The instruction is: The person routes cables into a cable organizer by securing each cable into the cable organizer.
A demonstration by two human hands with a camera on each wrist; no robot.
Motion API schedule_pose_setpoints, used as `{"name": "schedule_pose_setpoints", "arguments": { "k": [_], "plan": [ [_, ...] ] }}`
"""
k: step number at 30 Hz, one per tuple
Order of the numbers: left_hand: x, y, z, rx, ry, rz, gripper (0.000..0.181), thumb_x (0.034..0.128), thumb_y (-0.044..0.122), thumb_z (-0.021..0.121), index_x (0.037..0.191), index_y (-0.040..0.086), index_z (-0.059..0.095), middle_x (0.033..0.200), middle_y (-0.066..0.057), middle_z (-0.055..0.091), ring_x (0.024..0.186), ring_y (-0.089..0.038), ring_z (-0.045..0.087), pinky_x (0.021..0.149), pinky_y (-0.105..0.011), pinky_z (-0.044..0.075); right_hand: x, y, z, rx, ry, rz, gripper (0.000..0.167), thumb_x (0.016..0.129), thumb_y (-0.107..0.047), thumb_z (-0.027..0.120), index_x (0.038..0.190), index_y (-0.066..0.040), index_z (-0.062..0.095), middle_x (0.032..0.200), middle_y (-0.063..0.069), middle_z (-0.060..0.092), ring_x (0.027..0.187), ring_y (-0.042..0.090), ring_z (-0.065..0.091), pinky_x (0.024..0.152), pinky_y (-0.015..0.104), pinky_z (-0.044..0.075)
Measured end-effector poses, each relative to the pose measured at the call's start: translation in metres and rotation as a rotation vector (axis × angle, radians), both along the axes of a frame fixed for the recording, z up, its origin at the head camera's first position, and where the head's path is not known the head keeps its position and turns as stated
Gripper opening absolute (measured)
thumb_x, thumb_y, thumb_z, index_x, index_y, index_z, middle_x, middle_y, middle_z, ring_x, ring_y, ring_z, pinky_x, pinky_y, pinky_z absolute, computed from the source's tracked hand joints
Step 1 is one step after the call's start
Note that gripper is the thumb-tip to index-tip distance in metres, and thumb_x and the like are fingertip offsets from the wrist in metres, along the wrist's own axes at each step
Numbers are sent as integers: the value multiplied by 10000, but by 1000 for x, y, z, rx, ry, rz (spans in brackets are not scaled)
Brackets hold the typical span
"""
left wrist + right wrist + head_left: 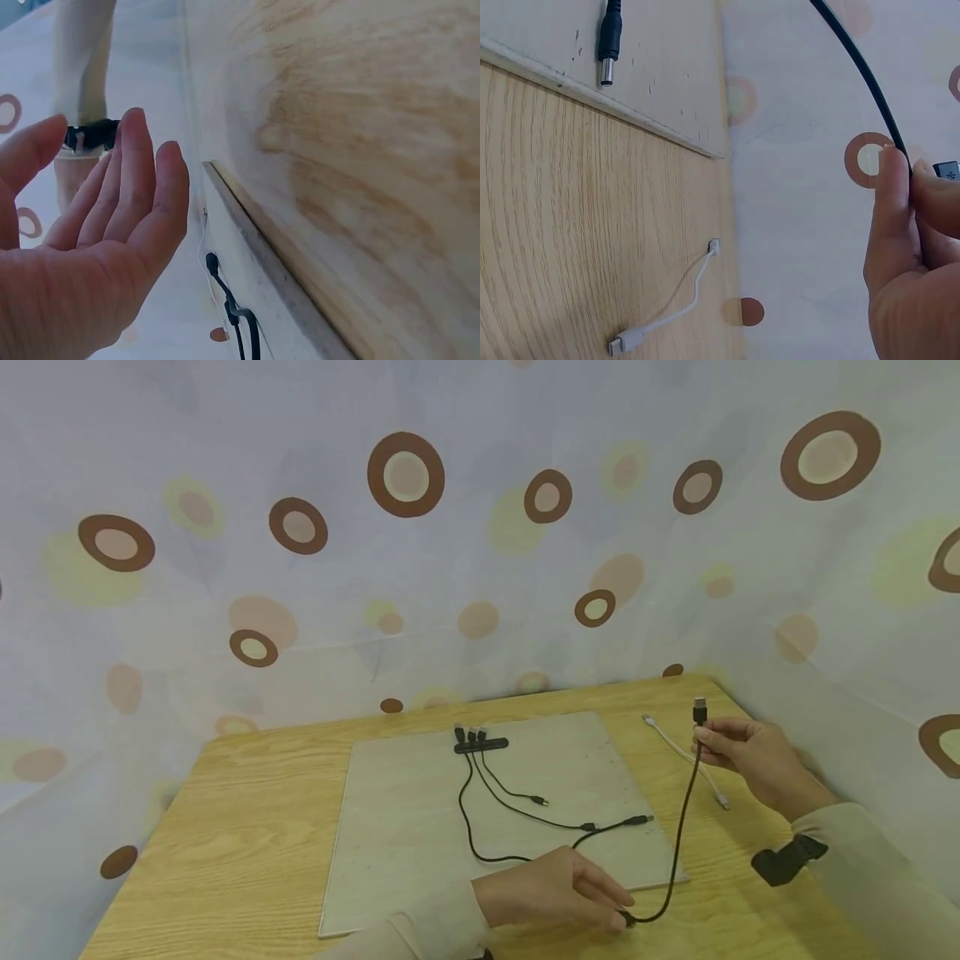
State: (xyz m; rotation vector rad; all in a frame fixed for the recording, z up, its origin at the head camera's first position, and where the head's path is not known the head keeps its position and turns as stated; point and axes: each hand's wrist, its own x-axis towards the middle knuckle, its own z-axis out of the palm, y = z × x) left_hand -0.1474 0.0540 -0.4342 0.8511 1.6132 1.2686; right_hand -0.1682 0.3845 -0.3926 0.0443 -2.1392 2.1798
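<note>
A black cable (681, 827) hangs in a curve between both hands. My right hand (757, 760) pinches it just below its upright USB plug (700, 710), raised at the right; in the right wrist view the thumb and fingers of this hand (915, 247) grip the black cord (866, 71). Low at the front, my left hand (551, 893) holds the cable's other end (627, 919) at the fingertips. The left wrist view shows this hand (105, 225) with thumb and fingers apart, the cable end between them not clearly visible.
On a pale board (397, 827), a black holder (482, 745) carries several black cables, one ending in a barrel plug (637, 820). A short white cable (675, 747) lies on the wooden table (247, 827) right of the board. A patterned cloth (480, 568) stands behind.
</note>
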Motion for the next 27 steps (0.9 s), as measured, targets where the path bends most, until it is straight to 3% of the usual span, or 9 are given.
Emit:
{"name": "schedule_pose_setpoints", "arguments": {
  "k": [4,13,19,23,27],
  "plan": [
    [1,-3,-2,-20,30,25,217,898,67,662,1102,8,709,1000,-52,733,872,-33,672,825,-164,497,-1,-1,-3,-25,-11,-2,114,928,-71,619,914,-140,709,874,-32,701,808,82,684,758,208,547],
    [3,-7,0,30,1,41,204,885,22,659,1072,-47,701,983,-183,709,802,-28,677,838,-176,503,0,-2,-10,28,-17,-21,88,929,-84,626,934,-133,700,875,-56,691,812,78,678,744,196,546],
    [4,-12,0,40,-7,54,195,886,43,665,1058,-37,709,955,-178,717,770,-43,679,840,-187,505,-3,-6,-15,30,-17,-13,64,928,-97,631,950,-118,688,875,-49,692,814,79,682,749,201,548],
    [4,-18,1,76,-7,86,191,886,69,672,1043,-33,712,926,-180,721,746,-61,684,838,-210,515,-6,-10,-16,117,-18,-9,78,942,-138,619,1003,-112,659,897,-62,684,847,71,677,774,209,545],
    [3,-24,5,113,29,105,193,881,78,680,1034,-37,710,910,-191,720,742,-74,685,810,-244,535,-10,-14,-14,225,-10,-13,214,954,-188,608,1088,-22,621,916,-73,671,872,61,668,803,228,543]
  ]
}}
